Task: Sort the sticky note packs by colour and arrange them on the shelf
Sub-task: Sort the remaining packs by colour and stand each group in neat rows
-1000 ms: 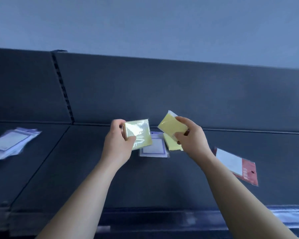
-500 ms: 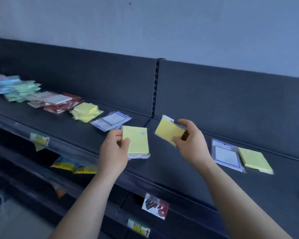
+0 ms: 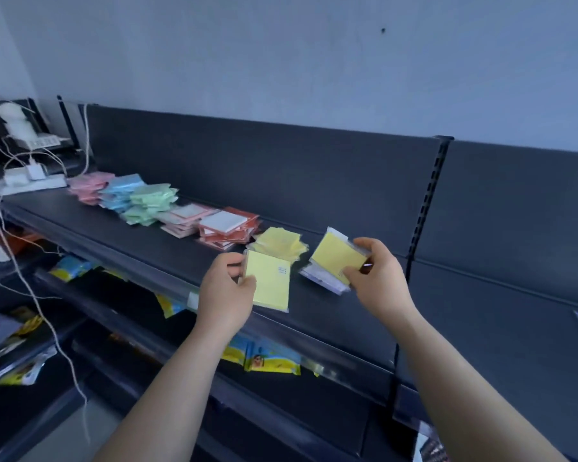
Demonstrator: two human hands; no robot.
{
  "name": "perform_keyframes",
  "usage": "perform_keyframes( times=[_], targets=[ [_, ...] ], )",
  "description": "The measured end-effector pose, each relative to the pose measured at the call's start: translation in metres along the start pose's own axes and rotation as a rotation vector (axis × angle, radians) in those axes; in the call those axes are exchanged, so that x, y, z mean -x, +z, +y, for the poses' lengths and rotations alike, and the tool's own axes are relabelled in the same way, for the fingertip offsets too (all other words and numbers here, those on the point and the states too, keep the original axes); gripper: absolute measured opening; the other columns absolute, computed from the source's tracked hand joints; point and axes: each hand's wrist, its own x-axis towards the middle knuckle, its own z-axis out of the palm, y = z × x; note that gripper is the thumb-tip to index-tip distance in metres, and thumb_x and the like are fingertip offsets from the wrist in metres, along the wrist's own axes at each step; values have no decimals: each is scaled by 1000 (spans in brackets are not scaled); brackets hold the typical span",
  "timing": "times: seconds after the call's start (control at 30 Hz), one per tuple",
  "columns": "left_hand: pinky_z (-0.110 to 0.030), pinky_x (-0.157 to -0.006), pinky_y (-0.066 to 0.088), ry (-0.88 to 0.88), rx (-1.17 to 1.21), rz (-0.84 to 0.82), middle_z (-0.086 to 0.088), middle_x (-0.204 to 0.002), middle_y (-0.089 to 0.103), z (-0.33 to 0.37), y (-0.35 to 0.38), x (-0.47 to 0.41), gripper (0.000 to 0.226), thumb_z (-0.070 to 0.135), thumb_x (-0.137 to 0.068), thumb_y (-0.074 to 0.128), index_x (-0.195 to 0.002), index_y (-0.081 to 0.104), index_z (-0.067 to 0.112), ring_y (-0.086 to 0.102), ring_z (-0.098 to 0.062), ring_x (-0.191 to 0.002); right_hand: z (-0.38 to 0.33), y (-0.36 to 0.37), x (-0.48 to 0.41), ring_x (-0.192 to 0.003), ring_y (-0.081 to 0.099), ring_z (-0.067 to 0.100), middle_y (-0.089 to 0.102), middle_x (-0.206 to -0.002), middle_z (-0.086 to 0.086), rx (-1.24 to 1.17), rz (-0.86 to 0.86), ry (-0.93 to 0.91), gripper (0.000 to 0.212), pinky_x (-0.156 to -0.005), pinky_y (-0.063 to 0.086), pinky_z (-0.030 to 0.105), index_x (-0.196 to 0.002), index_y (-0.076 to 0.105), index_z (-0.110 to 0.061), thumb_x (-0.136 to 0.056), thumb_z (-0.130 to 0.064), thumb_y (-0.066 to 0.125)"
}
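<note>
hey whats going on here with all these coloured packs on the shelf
A person is sorting sticky note packs on a dark shelf. The left hand grips one yellow pack, and the right hand grips a second yellow pack, both held close to the yellow pile. Further left along the shelf lie a pink pile, a blue pile, a green pile and a red-and-white pile. Neither held pack is on the yellow pile yet.
</note>
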Motion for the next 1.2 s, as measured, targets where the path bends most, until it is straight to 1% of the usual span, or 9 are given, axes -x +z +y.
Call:
perform_keyframes(
  times=[0.2,0.37,0.5,0.7,0.83,0.97,1.07,1.13,1.2],
  targets=[
    [-15,-58,37,26,4,-22,6,-105,61,-6,1,-68,32,9,-91,61,-121,54,17,58,-11,-87,-4,30,-26,-82,62,15,57,-95,-14,14,71,47,46,-62,49,21,-127,50,-25,-86,-7,61],
    [-24,-69,43,39,9,-29,3,-107,62,-4,28,-113,28,6,-92,56,-118,54,15,59,-15,-94,-3,34,-57,-82,65,22,59,-92,-5,20,64,60,42,-50,44,20,-124,51,-27,-87,-9,62],
    [-29,-77,42,26,3,-16,-1,-107,63,-1,52,-141,25,6,-91,56,-115,54,14,59,-19,-96,-2,37,-84,-82,66,23,61,-91,1,24,31,58,41,-52,40,20,-123,51,-27,-87,-12,64],
    [-22,-77,36,79,-203,-47,-10,-115,65,-12,72,-158,38,12,-93,59,-130,51,6,59,-21,-99,2,50,-117,-76,68,18,59,-94,-2,5,-27,82,39,-53,43,20,-121,51,-24,-87,-13,65],
    [-23,-80,39,155,-264,-18,-10,-115,66,-18,73,-162,34,12,-96,53,-130,55,4,61,-23,-102,3,68,-131,-64,67,11,59,-94,3,-1,-95,112,35,-48,44,17,-120,52,-22,-88,-15,66],
    [-26,-82,43,208,-325,-20,-8,-110,68,-23,66,-161,27,10,-97,48,-120,62,5,61,-24,-104,1,86,-138,-68,67,15,64,-83,1,41,-135,108,34,-54,45,20,-119,55,-19,-87,-19,66],
    [-31,-72,48,261,-345,-17,-5,-91,68,-25,57,-155,17,11,-96,49,-101,65,6,62,-23,-86,-3,96,-138,-64,58,13,64,-77,-1,112,-164,72,23,-57,45,21,-108,63,-17,-86,-23,66],
    [-37,-72,52,294,-391,-18,-3,-88,68,-24,50,-150,16,16,-95,51,-99,65,7,62,-22,-81,-7,102,-136,-59,51,11,61,-71,0,187,-203,69,13,-55,40,22,-90,64,-15,-87,-27,64],
    [-37,-67,51,341,-438,-22,1,-87,66,-23,43,-146,16,21,-95,52,-100,65,12,60,-20,-79,-11,105,-131,-56,44,13,51,-63,-3,258,-219,51,22,-54,35,26,-75,57,-15,-89,-31,61]
  ],
)
